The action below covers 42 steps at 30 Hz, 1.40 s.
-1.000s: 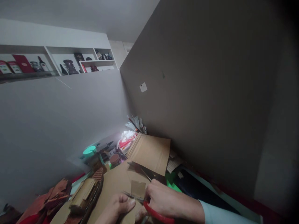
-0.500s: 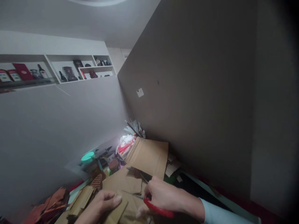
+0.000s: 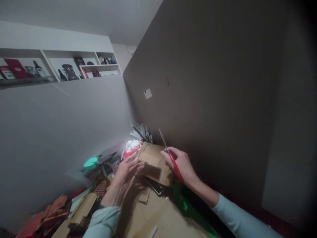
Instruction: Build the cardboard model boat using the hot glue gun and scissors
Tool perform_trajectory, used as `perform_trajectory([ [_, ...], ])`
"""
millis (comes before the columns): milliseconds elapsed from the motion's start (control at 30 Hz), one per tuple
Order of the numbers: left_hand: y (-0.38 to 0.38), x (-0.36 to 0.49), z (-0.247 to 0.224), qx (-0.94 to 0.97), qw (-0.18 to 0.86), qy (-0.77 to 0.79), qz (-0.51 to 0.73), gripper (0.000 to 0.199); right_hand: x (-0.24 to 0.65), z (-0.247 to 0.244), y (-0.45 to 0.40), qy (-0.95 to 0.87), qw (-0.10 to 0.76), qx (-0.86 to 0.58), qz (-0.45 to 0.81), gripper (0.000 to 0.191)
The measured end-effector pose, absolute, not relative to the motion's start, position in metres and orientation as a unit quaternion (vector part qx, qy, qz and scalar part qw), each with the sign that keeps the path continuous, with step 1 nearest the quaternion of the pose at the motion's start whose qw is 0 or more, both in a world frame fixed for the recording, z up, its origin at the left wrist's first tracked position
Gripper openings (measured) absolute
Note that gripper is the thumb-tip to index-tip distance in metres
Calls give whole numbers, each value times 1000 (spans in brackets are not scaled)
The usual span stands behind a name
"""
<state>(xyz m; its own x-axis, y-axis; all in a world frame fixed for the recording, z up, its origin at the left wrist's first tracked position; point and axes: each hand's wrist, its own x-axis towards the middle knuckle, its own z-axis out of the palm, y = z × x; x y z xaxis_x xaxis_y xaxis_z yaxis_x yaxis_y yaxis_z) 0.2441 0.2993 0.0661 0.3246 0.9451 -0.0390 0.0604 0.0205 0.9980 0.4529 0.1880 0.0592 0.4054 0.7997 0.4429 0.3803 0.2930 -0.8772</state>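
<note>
Between the thumb and fingers of my left hand [image 3: 128, 170] is the edge of a small piece of cardboard [image 3: 151, 160]. It is raised in front of a larger brown cardboard stack [image 3: 164, 177] and casts a shadow on it. My right hand [image 3: 180, 163] grips scissors [image 3: 175, 165] with red handles, their blades together and pointing up and away. Beneath the hands, a dark flat object with a pale rim [image 3: 156, 187] partly shows under the stack. A broad cardboard sheet [image 3: 170, 219] lies closest to me.
Folded cardboard strips [image 3: 83, 208] and reddish-brown pieces [image 3: 46, 216] pile up at the left. A jar with a turquoise lid [image 3: 91, 163] stands behind them. White strips [image 3: 142, 132] rise in the corner by the dark wall [image 3: 210, 99]. Something green [image 3: 184, 205] lies at the right.
Both hands have moved up and away from me. The scissors have swung upward, and the small cardboard piece is now in front of the stack.
</note>
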Motion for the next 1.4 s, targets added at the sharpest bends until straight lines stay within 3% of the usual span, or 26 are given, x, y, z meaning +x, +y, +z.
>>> perform_trajectory([
  [133, 300, 238, 55, 642, 473, 480, 364, 28, 458, 55, 193, -531, 619, -565, 124, 39],
  [400, 261, 223, 17, 770, 263, 564, 141, 24, 445, 48, 188, -612, 574, -527, 136, 20],
  [533, 261, 232, 10, 789, 219, 566, 96, 26, 437, 41, 187, -641, 558, -511, 130, 22],
  [700, 265, 225, -2, 774, 269, 562, 106, 26, 431, 34, 186, -659, 550, -494, 135, 23],
  [867, 258, 205, -4, 702, 411, 543, 208, 22, 426, 35, 181, -664, 542, -484, 176, 20],
  [1100, 203, 161, 59, 545, 504, 475, 473, 14, 409, 31, 167, -661, 507, -469, 292, 31],
  [1400, 163, 144, 108, 449, 552, 417, 566, 32, 380, 42, 173, -693, 426, -422, 401, 42],
])
